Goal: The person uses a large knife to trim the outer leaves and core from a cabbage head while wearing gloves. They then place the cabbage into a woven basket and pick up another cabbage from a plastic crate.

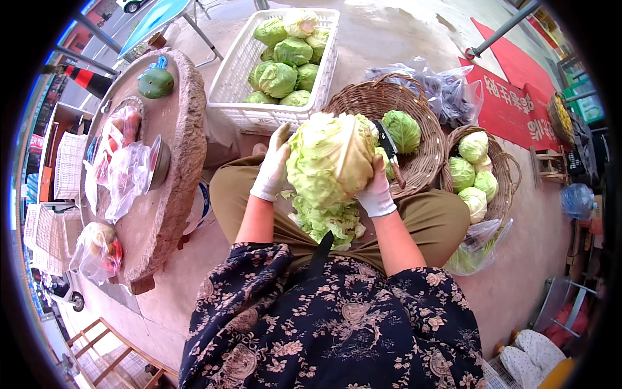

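A large pale-green cabbage with loose outer leaves is held up in front of me between both hands. My left hand, in a white glove, presses its left side. Against its lower right side is my right hand, gloved the same way. Just beyond the right hand, a knife with a dark blade and brown handle shows over the basket edge; whether fingers touch it I cannot tell. Below the cabbage, a heap of loose cabbage leaves lies between my legs.
A white plastic crate of cabbages stands ahead. At right are a wicker basket with a cabbage, a smaller basket of several cabbages, and plastic bags. A stone-like table bearing bagged produce is at left.
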Available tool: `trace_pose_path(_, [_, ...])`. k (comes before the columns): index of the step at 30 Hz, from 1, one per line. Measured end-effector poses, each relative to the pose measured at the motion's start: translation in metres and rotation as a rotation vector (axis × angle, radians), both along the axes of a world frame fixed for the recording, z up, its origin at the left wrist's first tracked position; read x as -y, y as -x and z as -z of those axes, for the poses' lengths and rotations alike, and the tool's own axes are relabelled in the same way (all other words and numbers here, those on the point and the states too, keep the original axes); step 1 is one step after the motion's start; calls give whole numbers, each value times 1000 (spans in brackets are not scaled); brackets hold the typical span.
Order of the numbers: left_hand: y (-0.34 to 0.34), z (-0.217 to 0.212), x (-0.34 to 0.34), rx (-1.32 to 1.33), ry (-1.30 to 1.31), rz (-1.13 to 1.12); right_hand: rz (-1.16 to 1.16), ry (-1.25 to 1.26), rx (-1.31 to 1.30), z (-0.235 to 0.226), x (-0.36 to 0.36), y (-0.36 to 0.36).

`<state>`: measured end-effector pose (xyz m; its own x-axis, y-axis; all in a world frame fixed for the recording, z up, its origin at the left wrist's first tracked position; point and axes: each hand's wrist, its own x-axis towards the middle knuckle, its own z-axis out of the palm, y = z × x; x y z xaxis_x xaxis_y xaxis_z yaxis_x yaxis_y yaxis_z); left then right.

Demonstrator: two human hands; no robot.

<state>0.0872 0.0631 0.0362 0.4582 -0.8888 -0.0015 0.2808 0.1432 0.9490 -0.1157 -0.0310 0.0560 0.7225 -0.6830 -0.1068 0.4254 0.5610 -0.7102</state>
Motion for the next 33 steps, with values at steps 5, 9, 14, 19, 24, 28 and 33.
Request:
trace_pose_path(5, [37,7,-11,-278,155,169,168,601,-224,13,19,-8])
trace_pose_path(9, [49,23,-10,-509,143,122,267,1075,-421,-14,10,-5])
trace_pose_path(14, [51,28,-7,-480,264,146,367,1461,-617,-28,-8,-10])
trace_pose_path(19, [48,26,-9,-641,285,136,436,1116,-339,-23,-4,-11])
trace_pose_path(24, [53,29,-11,-961,98,108,324,270,-13,-33,-6,-12])
trace_pose_path(28, [62,40,-11,-1209,210,199,482,234,-114,-44,4,-18])
trace_pose_path(33, [54,28,-13,-931,254,91,222,-486,367,-9,33,10])
